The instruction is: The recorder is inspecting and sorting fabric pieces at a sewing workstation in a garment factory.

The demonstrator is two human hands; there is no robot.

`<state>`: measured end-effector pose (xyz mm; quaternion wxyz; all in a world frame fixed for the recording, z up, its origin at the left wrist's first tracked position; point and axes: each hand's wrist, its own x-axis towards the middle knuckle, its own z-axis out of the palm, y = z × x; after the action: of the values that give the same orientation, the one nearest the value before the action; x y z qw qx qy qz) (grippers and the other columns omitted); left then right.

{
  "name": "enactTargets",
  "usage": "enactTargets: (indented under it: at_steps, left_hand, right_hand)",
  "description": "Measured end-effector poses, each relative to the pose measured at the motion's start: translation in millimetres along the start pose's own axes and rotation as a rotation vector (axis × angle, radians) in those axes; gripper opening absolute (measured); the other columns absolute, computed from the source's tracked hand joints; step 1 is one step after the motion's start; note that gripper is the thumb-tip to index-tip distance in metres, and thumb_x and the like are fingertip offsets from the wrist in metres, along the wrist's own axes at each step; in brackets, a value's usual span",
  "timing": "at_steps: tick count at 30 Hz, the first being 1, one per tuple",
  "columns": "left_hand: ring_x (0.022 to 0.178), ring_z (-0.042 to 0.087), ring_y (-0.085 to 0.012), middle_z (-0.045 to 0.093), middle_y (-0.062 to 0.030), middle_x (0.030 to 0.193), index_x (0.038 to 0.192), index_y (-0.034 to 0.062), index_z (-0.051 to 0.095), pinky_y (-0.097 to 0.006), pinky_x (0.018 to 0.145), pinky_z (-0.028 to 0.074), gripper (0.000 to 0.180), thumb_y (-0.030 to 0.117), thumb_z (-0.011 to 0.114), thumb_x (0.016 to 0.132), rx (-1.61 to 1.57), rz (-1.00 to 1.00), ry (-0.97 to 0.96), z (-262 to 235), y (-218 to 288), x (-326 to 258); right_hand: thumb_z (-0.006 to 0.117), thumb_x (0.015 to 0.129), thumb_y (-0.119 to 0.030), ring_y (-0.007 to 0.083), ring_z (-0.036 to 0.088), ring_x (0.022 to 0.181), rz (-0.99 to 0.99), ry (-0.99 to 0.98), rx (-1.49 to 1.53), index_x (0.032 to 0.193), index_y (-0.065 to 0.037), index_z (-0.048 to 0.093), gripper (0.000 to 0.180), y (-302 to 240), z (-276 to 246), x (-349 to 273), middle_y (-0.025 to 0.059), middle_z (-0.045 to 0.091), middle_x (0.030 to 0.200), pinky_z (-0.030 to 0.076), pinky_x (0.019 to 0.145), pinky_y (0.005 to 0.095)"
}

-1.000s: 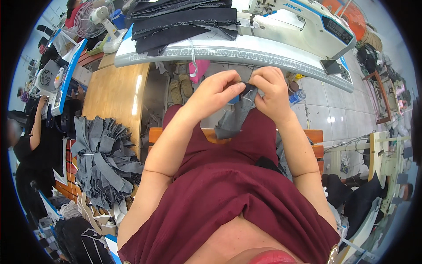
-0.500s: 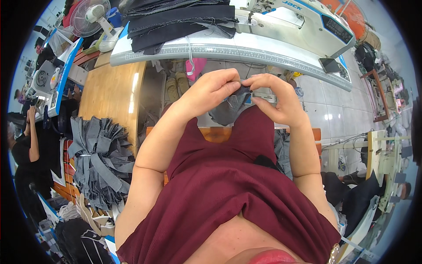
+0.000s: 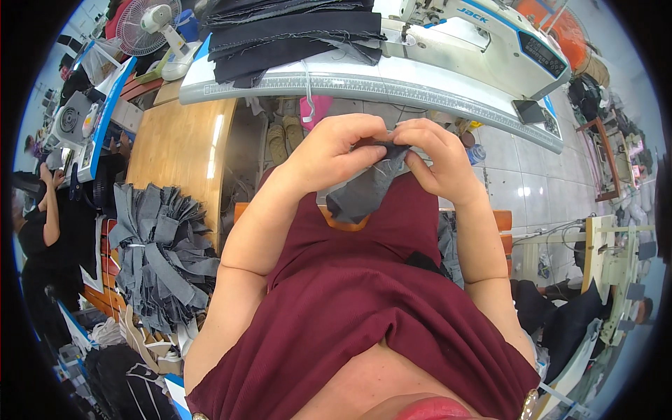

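Observation:
A small dark grey piece of fabric (image 3: 364,189) hangs between my hands above my lap, with light loose threads near its top. My left hand (image 3: 343,150) pinches its upper edge between thumb and fingers. Close beside it, my right hand (image 3: 437,154) grips the same edge, fingertips almost touching those of the left. The fabric's lower part droops freely toward my left knee. Part of its upper edge is hidden behind my fingers.
Ahead stands a white sewing machine (image 3: 483,35) on a table with a ruler-marked front edge (image 3: 336,82). Dark fabric pieces (image 3: 294,42) are stacked left of it. A tied bundle of grey strips (image 3: 161,252) lies at my left, near a wooden tabletop (image 3: 175,147). Another person (image 3: 49,217) sits far left.
The fabric now hangs lower and shows more of its surface. My right fingers have closed in on its edge, and the right hand has shifted slightly toward the left one.

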<state>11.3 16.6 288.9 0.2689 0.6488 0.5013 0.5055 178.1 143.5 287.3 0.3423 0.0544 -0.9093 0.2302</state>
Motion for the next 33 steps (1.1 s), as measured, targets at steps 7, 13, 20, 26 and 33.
enactTargets:
  at_steps: [7,13,20,26,33]
  left_hand:
    - [0.066,0.043,-0.0051,0.047,0.0034,0.071,0.078,0.0,0.054,-0.022,0.057,0.035,0.006,0.003,0.058,0.08,-0.322,-0.114,0.065,-11.0,-1.8,-3.9]
    - [0.064,0.042,-0.0057,0.045,0.0024,0.068,0.08,0.0005,0.053,-0.022,0.057,0.036,0.007,0.003,0.059,0.079,-0.233,-0.068,0.046,-7.7,-0.3,-6.0]
    - [0.064,0.044,-0.0074,0.047,-0.0007,0.067,0.08,-0.0002,0.054,-0.024,0.058,0.038,0.006,0.002,0.059,0.078,-0.12,-0.061,-0.027,-14.3,-3.2,-1.0]
    - [0.072,0.05,-0.0074,0.057,-0.0038,0.073,0.089,0.0002,0.06,-0.024,0.066,0.044,0.012,0.002,0.059,0.078,-0.161,-0.128,-0.149,-25.8,-1.4,-7.0]
    - [0.062,0.049,-0.0082,0.055,-0.0029,0.064,0.082,0.0017,0.056,-0.026,0.058,0.042,0.009,0.007,0.061,0.076,-0.191,-0.067,-0.224,-12.3,-10.9,-9.6]
  right_hand:
    - [0.06,0.069,0.006,0.0234,0.057,0.065,-0.116,0.311,-0.05,0.088,-0.002,0.058,0.02,3.2,-3.0,-6.1,0.0082,0.058,0.074,0.046,0.058,0.0307]
    - [0.062,0.069,0.002,0.0307,0.053,0.109,0.069,0.037,-0.04,0.101,-0.005,0.059,0.033,-12.9,-22.1,15.8,0.0154,0.057,0.111,0.041,0.092,0.0368]
    - [0.063,0.069,-0.002,0.0308,0.06,0.081,0.188,-0.154,0.17,0.092,-0.004,0.056,0.024,-9.1,-6.2,13.6,0.0128,0.06,0.085,0.047,0.072,0.0362]
    - [0.065,0.062,-0.005,0.0307,0.058,0.075,-0.174,-0.114,-0.068,0.081,-0.006,0.053,0.022,-13.3,5.9,30.1,0.0093,0.056,0.077,0.047,0.068,0.0392]
    - [0.065,0.055,-0.001,0.0293,0.055,0.062,-0.115,-0.171,-0.042,0.078,-0.006,0.054,0.026,-16.6,4.1,-0.7,0.0085,0.054,0.068,0.044,0.053,0.0373]
